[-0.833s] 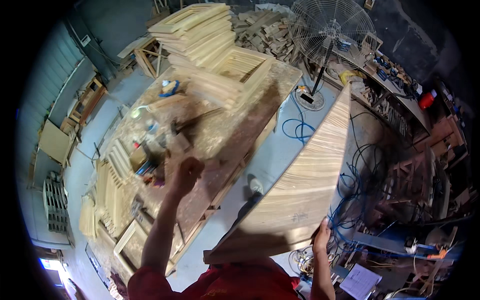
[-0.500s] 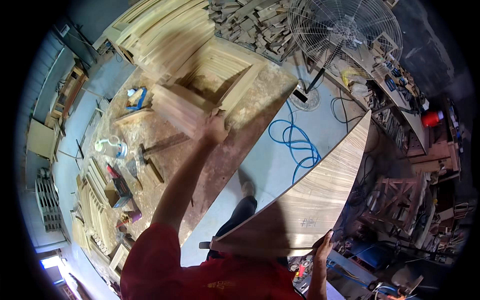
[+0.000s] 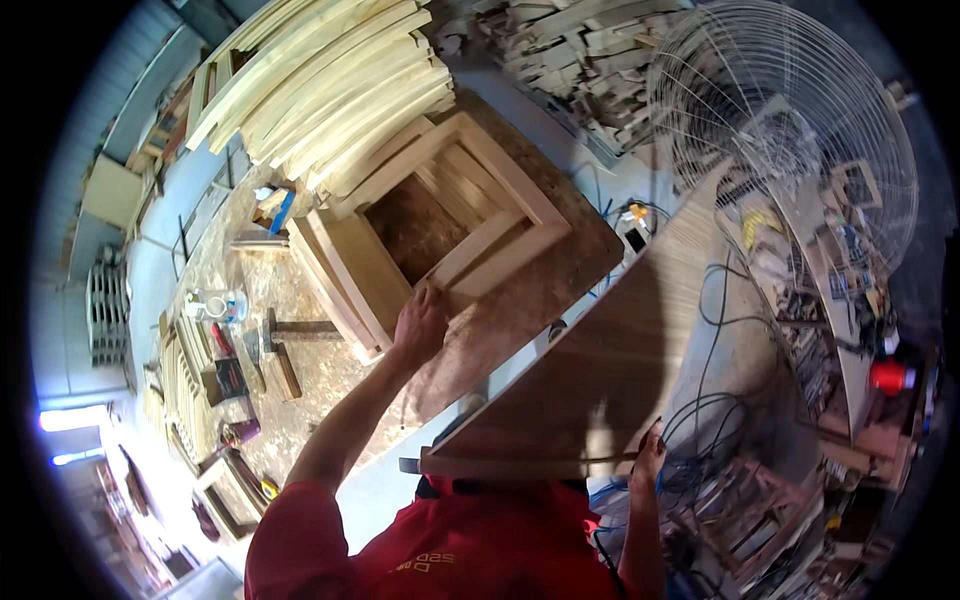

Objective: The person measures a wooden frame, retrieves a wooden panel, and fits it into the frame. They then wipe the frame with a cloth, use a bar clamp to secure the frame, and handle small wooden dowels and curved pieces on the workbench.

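Observation:
My left hand [image 3: 423, 322] is closed on the near corner of a box-like wooden frame [image 3: 490, 245], which lies on the workbench with a square opening in its middle. My right hand [image 3: 649, 455] grips the right edge of a broad, smooth wooden panel [image 3: 590, 365]. The panel slants across in front of my body, its near edge against my red shirt and its far end reaching toward the fan. Part of the panel is in shadow.
Stacked wooden strips [image 3: 330, 90] stand at the bench's far left. A hammer [image 3: 300, 330], a clear jar [image 3: 222, 305] and hand tools lie on the workbench [image 3: 450, 365]. A large wire-caged fan [image 3: 790, 130], scrap wood [image 3: 580, 60] and trailing cables [image 3: 705, 410] occupy the far and right sides.
The wooden frame, blurred before, now rests turned on the bench with my left hand still at its corner. The panel's far end has swung left relative to the fan. My view has turned.

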The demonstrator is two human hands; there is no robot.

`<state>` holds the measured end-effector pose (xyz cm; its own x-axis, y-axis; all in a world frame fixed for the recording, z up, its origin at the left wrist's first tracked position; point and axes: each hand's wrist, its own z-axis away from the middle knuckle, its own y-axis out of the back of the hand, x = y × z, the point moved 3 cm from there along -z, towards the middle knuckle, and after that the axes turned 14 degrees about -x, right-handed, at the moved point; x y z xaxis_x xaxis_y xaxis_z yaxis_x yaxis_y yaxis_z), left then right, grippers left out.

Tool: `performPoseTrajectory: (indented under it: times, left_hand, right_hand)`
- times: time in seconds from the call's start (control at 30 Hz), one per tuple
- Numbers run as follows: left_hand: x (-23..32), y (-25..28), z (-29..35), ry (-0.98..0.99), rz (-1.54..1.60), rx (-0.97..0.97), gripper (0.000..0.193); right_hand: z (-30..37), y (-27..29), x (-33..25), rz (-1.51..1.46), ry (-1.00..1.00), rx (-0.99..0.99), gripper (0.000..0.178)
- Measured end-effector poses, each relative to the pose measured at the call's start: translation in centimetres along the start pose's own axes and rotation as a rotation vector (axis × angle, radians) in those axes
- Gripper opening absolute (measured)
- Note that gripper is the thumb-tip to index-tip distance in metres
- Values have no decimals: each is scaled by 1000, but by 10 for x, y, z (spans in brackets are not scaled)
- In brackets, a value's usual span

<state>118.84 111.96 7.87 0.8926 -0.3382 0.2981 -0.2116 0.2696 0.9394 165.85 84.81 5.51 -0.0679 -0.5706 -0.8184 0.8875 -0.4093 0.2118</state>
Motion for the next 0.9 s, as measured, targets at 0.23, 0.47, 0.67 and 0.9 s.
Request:
performPoseTrajectory:
  times: [0.23,0.47,0.67,0.9]
  left_hand:
    - [48,3,-47,42,-84,-242,51]
    - [38,45,-61,169,172,-195,49]
    - [4,70,-48,698,14,308,72]
    - [-64,60,-33,992,338,-4,36]
  right_hand:
    - [-170,-26,-116,338,-107,-261,68]
    - [-244,-107,-195,365,26,-494,63]
    - [-273,-157,-219,611,163,-510,76]
    - [-260,-205,-231,592,6,-463,73]
